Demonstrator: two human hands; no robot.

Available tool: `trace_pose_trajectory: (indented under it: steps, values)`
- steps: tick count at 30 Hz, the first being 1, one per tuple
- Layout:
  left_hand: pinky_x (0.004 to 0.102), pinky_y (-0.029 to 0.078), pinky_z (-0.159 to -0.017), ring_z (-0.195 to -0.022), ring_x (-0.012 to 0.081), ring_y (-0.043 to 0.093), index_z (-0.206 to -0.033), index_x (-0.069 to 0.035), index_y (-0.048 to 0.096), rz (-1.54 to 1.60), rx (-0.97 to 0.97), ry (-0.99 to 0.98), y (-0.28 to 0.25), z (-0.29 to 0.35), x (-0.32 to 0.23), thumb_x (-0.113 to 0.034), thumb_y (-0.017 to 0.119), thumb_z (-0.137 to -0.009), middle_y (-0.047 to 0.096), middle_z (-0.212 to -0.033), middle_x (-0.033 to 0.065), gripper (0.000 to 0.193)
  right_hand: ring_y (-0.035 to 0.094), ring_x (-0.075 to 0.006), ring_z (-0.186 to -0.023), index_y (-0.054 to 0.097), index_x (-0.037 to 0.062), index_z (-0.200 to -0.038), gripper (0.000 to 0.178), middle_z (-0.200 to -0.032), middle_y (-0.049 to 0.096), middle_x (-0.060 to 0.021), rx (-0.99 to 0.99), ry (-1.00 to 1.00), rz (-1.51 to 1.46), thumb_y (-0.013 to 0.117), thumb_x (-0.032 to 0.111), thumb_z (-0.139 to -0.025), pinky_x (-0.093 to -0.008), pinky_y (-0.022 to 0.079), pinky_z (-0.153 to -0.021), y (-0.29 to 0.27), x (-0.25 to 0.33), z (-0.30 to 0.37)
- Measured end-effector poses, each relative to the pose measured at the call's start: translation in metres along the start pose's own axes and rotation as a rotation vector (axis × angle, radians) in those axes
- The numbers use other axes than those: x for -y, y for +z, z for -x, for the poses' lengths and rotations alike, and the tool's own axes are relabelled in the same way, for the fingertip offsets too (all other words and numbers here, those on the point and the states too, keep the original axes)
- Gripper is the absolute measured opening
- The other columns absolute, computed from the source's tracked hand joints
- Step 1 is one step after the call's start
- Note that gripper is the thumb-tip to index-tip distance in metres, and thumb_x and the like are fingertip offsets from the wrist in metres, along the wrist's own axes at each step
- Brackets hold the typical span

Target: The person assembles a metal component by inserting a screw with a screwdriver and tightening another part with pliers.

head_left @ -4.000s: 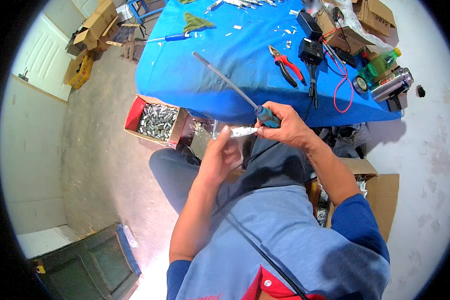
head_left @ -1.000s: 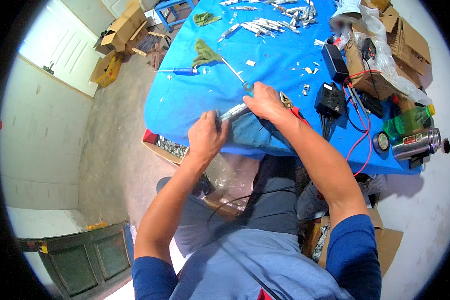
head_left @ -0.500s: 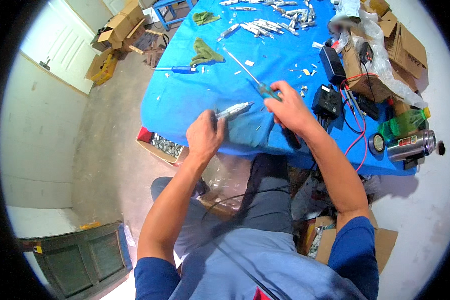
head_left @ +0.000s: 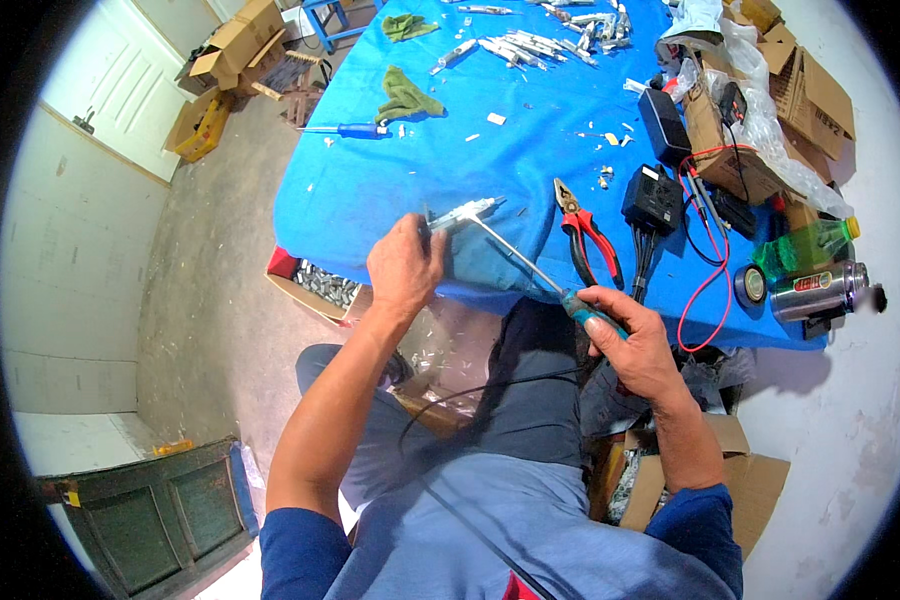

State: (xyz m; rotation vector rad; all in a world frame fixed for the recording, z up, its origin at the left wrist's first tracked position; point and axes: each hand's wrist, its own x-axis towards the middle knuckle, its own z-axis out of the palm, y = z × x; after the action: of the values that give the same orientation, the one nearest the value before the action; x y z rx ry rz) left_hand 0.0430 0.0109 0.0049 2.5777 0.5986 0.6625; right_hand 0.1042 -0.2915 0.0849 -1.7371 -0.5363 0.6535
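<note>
My left hand [head_left: 407, 268] is closed around one end of a slim white-and-silver part [head_left: 462, 215], whose exact kind I cannot make out. It juts out over the near edge of the blue-covered table. In my right hand [head_left: 638, 345] is a screwdriver [head_left: 530, 264] with a teal handle and a long thin shaft. Its tip meets the side of the white part, or lies right by it. Pliers [head_left: 588, 238] with red and black handles lie just beyond my right hand. Farther off, many similar slim parts [head_left: 530, 50] are heaped on the table.
On the blue cloth [head_left: 350, 220] lie a blue screwdriver [head_left: 355, 131], two green rags [head_left: 406, 97] and small scraps. A black adapter [head_left: 654, 195], red-and-black leads and a steel flask [head_left: 820, 292] stand at the right. A box of metal pieces [head_left: 322, 290] sits below the table's left edge.
My right hand has come nearer and lower, swinging the screwdriver round so its tip is at the white part. The pliers it was covering now show. My left hand has hardly moved.
</note>
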Motion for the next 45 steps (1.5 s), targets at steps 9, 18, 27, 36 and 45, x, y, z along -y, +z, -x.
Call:
trace_pose_trajectory:
  steps: [9, 18, 27, 36, 45]
  values:
    - [0.0487, 0.047, -0.064, -0.071, 0.0399, 0.062, -0.087, -0.003, 0.056, 0.022, 0.007, -0.035, -0.003, 0.003, -0.008, -0.028, 0.067, -0.087, 0.062, -0.076, 0.0190, 0.027, 0.055, -0.0067, -0.066, 0.060, 0.0026, -0.123, 0.031, -0.091, 0.064, -0.0031, 0.049, 0.035, -0.036, 0.061, 0.014, -0.094, -0.0229, 0.049, -0.060, 0.005, -0.010, -0.012]
    - [0.0480, 0.047, -0.062, -0.069, 0.0390, 0.062, -0.085, -0.004, 0.055, -0.029, -0.011, -0.003, -0.003, 0.001, -0.010, -0.028, 0.066, -0.087, 0.062, -0.075, 0.0185, 0.026, 0.064, -0.0146, -0.078, 0.061, 0.0020, -0.121, 0.030, -0.095, 0.067, -0.0097, -0.027, 0.040, -0.004, 0.061, 0.014, -0.094, -0.0278, 0.052, -0.071, 0.023, -0.017, -0.010]
    - [0.0475, 0.047, -0.062, -0.068, 0.0387, 0.062, -0.084, -0.004, 0.054, 0.015, -0.019, 0.001, -0.003, 0.000, -0.008, -0.028, 0.066, -0.088, 0.063, -0.074, 0.0184, 0.027, 0.063, -0.0167, -0.087, 0.062, 0.0011, -0.120, 0.030, -0.099, 0.068, -0.0113, -0.052, -0.032, 0.170, 0.061, 0.015, -0.093, -0.0294, 0.050, -0.077, 0.027, -0.008, -0.012]
    - [0.0479, 0.047, -0.061, -0.067, 0.0386, 0.062, -0.083, -0.004, 0.053, 0.001, -0.057, -0.003, 0.000, 0.000, -0.008, -0.027, 0.067, -0.087, 0.062, -0.074, 0.0181, 0.027, 0.056, -0.0069, -0.065, 0.062, 0.0028, -0.122, 0.031, -0.091, 0.065, -0.0041, -0.025, -0.074, 0.150, 0.061, 0.014, -0.094, -0.0240, 0.049, -0.060, 0.017, -0.014, -0.026]
    - [0.0466, 0.049, -0.061, -0.069, 0.0378, 0.063, -0.083, -0.003, 0.057, 0.045, -0.027, -0.064, -0.004, -0.001, -0.009, -0.031, 0.067, -0.086, 0.065, -0.074, 0.0169, 0.030, 0.058, -0.0075, -0.067, 0.061, -0.0005, -0.124, 0.033, -0.096, 0.065, -0.0033, 0.029, 0.034, -0.044, 0.061, 0.014, -0.094, -0.0234, 0.050, -0.062, 0.005, -0.008, -0.032]
